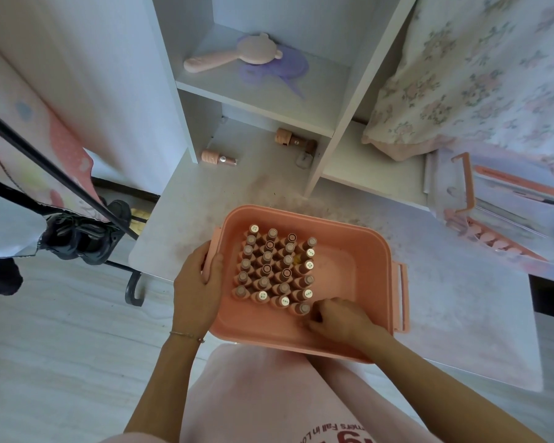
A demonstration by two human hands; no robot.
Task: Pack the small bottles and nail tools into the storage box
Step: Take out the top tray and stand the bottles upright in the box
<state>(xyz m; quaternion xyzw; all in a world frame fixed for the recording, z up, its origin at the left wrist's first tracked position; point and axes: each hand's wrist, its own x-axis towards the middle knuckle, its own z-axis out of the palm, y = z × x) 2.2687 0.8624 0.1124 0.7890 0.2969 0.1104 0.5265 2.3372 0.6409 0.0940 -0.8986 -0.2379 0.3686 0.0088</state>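
A pink storage box [359, 251] sits open on the white desk in front of me. Several small bottles [277, 270] stand upright in rows in its left half. My left hand [195, 289] grips the box's left wall and side latch. My right hand [336, 318] is inside the box near its front, fingers curled beside the nearest bottle [302, 309]; whether it holds something is hidden. Two more bottles lie on their sides in the cabinet's bottom compartment, one at the left [218, 158], one at the right [293, 139].
The box's clear lid and tray [493, 212] with nail tools lies at the desk's right. A pink brush [227, 55] and purple item rest on the shelf above. Floral fabric hangs at the upper right; a black rack stands at the left.
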